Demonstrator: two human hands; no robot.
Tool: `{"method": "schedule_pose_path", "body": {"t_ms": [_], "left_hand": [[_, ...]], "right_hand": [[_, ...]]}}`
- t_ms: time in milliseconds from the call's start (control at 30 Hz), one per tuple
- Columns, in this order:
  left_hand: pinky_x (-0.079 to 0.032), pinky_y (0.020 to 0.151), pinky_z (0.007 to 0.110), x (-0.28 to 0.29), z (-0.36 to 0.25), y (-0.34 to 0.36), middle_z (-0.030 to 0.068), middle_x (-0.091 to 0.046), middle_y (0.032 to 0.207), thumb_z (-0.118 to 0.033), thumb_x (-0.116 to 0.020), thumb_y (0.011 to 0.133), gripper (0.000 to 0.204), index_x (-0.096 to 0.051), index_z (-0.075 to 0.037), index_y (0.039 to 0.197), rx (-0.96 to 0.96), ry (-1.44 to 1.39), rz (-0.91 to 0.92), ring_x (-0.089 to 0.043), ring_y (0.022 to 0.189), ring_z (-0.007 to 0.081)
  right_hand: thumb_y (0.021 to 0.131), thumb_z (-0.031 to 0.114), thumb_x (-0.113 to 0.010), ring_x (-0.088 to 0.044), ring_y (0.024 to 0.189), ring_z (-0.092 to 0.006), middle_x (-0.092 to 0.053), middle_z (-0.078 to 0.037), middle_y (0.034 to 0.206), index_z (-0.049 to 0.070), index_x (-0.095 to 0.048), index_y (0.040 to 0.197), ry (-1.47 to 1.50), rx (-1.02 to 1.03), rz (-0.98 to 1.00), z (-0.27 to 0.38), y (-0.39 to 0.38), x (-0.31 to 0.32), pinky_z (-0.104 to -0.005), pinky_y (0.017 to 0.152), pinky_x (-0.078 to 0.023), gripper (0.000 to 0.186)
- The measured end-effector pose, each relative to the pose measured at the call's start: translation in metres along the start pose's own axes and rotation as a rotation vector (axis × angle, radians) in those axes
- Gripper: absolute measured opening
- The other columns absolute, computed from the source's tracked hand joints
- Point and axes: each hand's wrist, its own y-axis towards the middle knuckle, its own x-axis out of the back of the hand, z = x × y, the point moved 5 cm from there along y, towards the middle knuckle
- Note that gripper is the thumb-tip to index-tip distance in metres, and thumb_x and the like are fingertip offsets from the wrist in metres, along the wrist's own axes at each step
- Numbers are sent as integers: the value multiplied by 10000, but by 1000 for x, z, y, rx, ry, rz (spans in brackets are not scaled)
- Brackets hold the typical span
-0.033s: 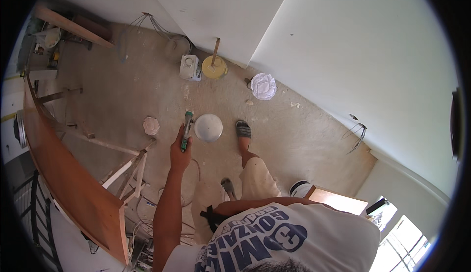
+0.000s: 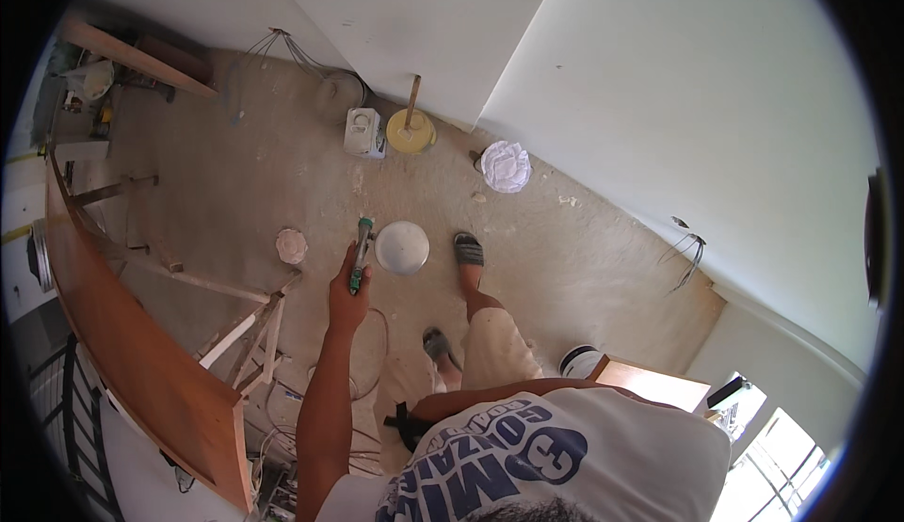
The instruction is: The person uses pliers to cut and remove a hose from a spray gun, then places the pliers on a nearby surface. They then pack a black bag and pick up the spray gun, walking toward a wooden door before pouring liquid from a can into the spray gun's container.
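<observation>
My left hand is stretched out ahead, closed round a green and silver spray gun. Right beside the gun is a round whitish disc, apparently the top of its cup, with a small fitting between them. A thin hose curves over the floor near my left forearm. My right arm lies bent across the front of my shirt, with my right hand low by my waist. Its fingers cannot be made out. A black strap-like thing shows next to it.
Along the wall stand a white container, a yellow bucket with a stick, and a white-covered bucket. A brown panel and wooden trestle stand left. A pinkish lump lies on the floor. Wires leave the wall.
My left foot shows further forward beneath me. The view has shifted slightly, and my left hand with the spray gun sits a little lower in it. The grip is the same.
</observation>
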Motion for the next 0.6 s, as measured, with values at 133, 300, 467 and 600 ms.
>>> {"method": "schedule_pose_path", "body": {"t_ms": [133,300,467,600], "left_hand": [[-501,742,296,-5,16,9,157,-697,939,-252,-620,1018,558,-440,-73,1514,139,-91,181,-602,772,149],[-526,779,342,-36,82,20,202,-701,971,-267,-617,1011,554,-449,-88,1508,141,-28,222,-683,867,271],[-527,903,447,-106,205,44,313,-656,1180,-255,-618,995,591,-417,-62,1516,80,18,107,-600,1175,448],[-526,883,414,-161,254,86,315,-660,1159,-242,-616,994,591,-417,-26,1507,210,52,204,-645,1118,440]], "right_hand": [[925,214,-590,-687,908,-301,-670,-145,924,56,-639,948,36,30,10,0,17,1,-440,818,-518,167],[929,212,-589,-688,903,-308,-666,-160,929,50,-635,954,190,184,186,-23,0,-17,-440,827,-521,170],[936,284,-642,-659,992,-324,-645,-179,1063,69,-593,1178,-104,35,-414,-127,13,128,-427,837,-541,327],[913,406,-704,-619,1103,-384,-585,-209,1220,106,-508,1423,-747,-256,-646,-246,58,226,-439,813,-583,623]]}}
